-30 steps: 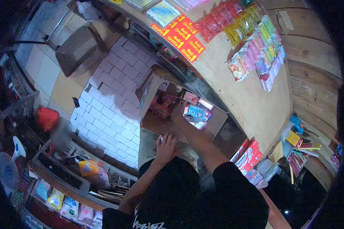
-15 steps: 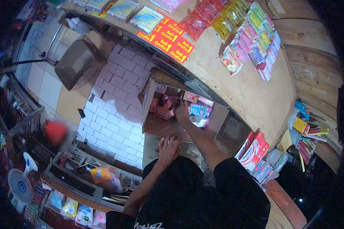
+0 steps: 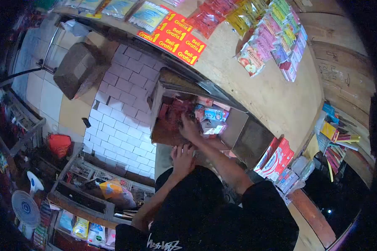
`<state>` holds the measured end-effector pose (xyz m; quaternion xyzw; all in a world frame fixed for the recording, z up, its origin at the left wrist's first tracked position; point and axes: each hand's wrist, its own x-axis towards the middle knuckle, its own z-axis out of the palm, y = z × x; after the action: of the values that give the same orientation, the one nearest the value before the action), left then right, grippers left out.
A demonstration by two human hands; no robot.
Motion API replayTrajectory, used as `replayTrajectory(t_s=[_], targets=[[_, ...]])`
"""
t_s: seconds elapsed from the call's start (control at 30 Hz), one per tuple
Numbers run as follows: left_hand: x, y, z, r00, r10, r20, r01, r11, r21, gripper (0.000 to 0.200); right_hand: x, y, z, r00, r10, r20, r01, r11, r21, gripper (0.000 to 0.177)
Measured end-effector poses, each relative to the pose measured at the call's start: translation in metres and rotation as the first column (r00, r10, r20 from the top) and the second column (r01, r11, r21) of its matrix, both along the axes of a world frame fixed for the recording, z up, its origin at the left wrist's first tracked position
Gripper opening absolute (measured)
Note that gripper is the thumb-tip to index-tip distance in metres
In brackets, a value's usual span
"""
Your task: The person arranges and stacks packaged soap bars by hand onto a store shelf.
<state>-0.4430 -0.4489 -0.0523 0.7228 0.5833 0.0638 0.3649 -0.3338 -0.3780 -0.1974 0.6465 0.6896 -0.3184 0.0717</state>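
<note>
Red packs (image 3: 174, 113) near right hand (image 3: 190, 127), grip unclear; left hand (image 3: 183, 159) lies spread by box (image 3: 167, 137)

Floor: white brick-pattern paving (image 3: 120, 136), part in shadow, beside beige tiles (image 3: 74, 109). Wall: horizontal wooden planks (image 3: 337, 50), handwritten marks. Table (image 3: 276, 100): pale top, curved in view. Fan (image 3: 26, 208), lower left. Light: dim, uneven.

Small shop: pale wooden counter (image 3: 276, 98); on it, colourful plastic sachets (image 3: 259, 39) beside red-and-yellow "Beli 1 Gratis" promo sheet (image 3: 171, 37).
</note>
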Motion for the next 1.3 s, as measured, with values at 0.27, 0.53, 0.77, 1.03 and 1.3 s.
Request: replayTrajectory(t_s=[0.27,0.53,0.77,1.03,1.3], targets=[[-0.042,0.089,0.021,0.977,-0.061,0.202,0.144,0.894,-0.425,0.025,-0.018,0.020,0.047,0.810,-0.361,-0.462,0.124,0.875,-0.468,0.043],[0.002,0.105,-0.124,0.961,-0.267,-0.074,0.254,0.955,-0.150,0.034,0.072,0.039,0.029,0.887,0.380,0.262,-0.417,0.902,0.107,0.030],[0.040,0.128,-0.240,0.975,-0.200,0.097,0.210,0.972,-0.107,0.041,0.092,0.030,0.065,0.935,0.341,0.102,-0.356,0.899,0.255,0.032],[0.027,0.136,-0.258,0.929,-0.356,0.105,0.365,0.928,-0.079,0.042,0.068,-0.002,0.149,0.794,-0.353,-0.494,0.335,0.933,-0.129,0.034],[-0.025,0.134,-0.228,0.911,-0.242,0.335,0.266,0.964,-0.027,0.042,0.059,-0.010,0.074,0.670,-0.635,-0.385,0.577,0.771,-0.268,0.037]])
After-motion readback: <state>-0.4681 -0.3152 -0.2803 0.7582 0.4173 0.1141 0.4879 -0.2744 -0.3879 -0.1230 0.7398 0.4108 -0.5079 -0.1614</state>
